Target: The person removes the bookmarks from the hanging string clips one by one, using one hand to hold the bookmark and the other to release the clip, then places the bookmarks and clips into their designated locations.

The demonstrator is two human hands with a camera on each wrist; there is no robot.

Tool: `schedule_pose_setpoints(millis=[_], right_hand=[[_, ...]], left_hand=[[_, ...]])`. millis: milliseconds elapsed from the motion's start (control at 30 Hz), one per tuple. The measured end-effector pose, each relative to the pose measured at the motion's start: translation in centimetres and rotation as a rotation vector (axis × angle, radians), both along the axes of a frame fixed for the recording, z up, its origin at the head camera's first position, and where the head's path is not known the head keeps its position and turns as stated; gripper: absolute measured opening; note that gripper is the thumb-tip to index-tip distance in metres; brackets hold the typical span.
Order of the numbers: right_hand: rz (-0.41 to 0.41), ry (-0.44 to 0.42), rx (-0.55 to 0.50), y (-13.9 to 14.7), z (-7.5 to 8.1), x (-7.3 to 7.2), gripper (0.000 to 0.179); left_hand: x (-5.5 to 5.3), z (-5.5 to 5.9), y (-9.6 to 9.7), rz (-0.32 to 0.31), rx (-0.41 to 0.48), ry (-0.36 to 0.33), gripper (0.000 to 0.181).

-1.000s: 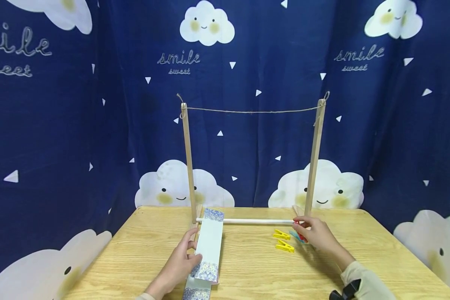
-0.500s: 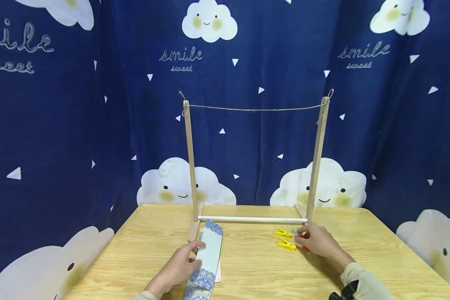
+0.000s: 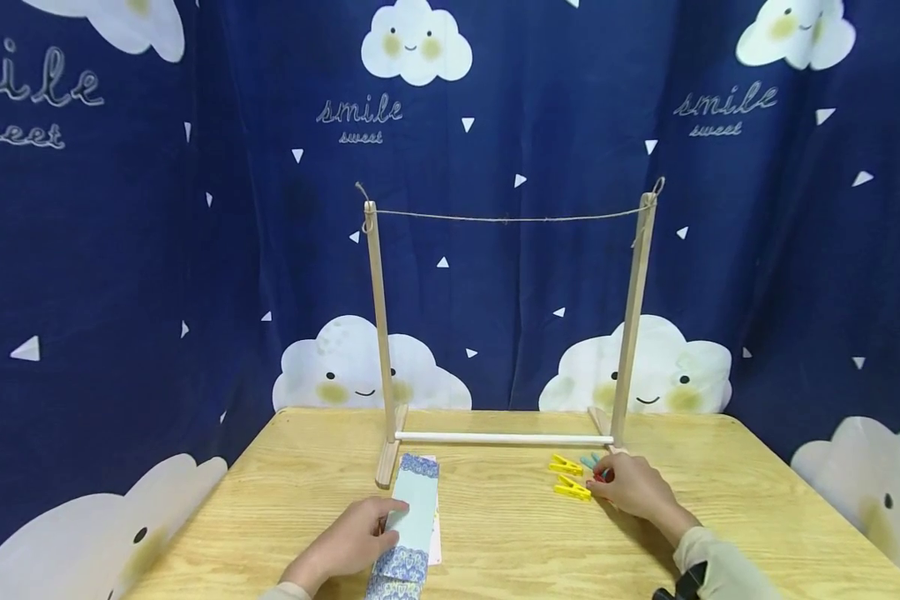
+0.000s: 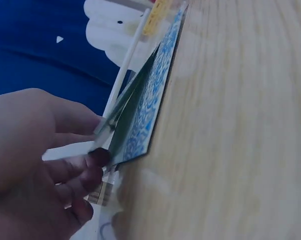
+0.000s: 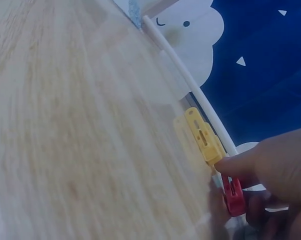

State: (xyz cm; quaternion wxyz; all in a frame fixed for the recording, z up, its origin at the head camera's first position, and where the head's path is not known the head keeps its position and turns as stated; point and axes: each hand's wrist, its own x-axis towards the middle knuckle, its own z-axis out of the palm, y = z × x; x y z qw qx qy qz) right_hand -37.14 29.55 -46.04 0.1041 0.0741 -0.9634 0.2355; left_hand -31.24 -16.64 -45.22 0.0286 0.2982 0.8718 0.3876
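My left hand (image 3: 352, 535) pinches the long edge of a pale green paper strip (image 3: 417, 506) with blue lace-patterned ends. The strip lies over another blue-patterned card (image 3: 392, 588) and a pinkish one (image 3: 436, 546), both mostly covered. In the left wrist view, the held strip tilts up from the patterned card (image 4: 158, 90) beneath it. My right hand (image 3: 633, 486) holds a red clothespin (image 5: 233, 196) by thumb and fingers, low over the table; in the head view the fingers cover most of it. Two yellow clothespins (image 3: 572, 488) lie just left of that hand, and a light blue clothespin (image 3: 589, 460) shows behind it.
Behind the hands stands a wooden frame with a left post (image 3: 380, 325), a right post (image 3: 634, 317), a string (image 3: 504, 220) tied across the top and a white rod (image 3: 502, 437) near the table (image 3: 510, 525). A dark blue cloud-print curtain (image 3: 510, 325) hangs behind.
The paper strip has come down and toward me with my left hand, its far end now short of the white rod. My right hand has drawn slightly nearer with the red clothespin.
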Motion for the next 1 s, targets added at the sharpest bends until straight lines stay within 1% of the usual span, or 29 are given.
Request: schedule_pose_setpoints(millis=[133,233,333,467,667,733,800,867,933,1000], right_hand=[[-0.014,0.007,0.036,-0.1,0.1,0.1,0.015],[-0.024,0.020,0.065,-0.2,0.2,0.3,0.015],[-0.031,0.020,0.081,-0.2,0.3,0.4,0.016],[-0.029,0.027,0.080,-0.3,0.4,0.5,0.018],[-0.020,0.004,0.069,-0.5,0.4,0.3,0.023],[-0.019,0.000,0.066,-0.4,0.6,0.4,0.026],[-0.022,0.001,0.060,-0.4,0.9,0.5,0.031],[-0.031,0.005,0.058,-0.4,1.4,0.7,0.035],[-0.033,0.016,0.061,-0.5,2.1,1.1,0.037],[-0.039,0.035,0.064,-0.7,2.9,1.5,0.040]], left_hand=[[0.0,0.0,-0.1,-0.017,-0.069,0.018,0.038],[0.1,0.1,-0.3,-0.001,-0.142,0.036,0.037],[0.3,0.1,-0.4,0.012,-0.191,0.042,0.037],[0.3,0.0,-0.5,0.023,-0.191,0.045,0.036],[0.6,-0.1,-0.8,0.040,-0.167,0.025,0.036],[0.6,-0.2,-0.8,0.042,-0.153,0.030,0.036],[0.6,-0.2,-0.7,0.053,-0.131,0.046,0.036],[0.6,-0.2,-0.5,0.078,-0.100,0.070,0.038],[0.6,-0.1,-0.2,0.130,-0.079,0.132,0.042],[0.6,0.2,0.5,0.197,-0.068,0.225,0.047]])
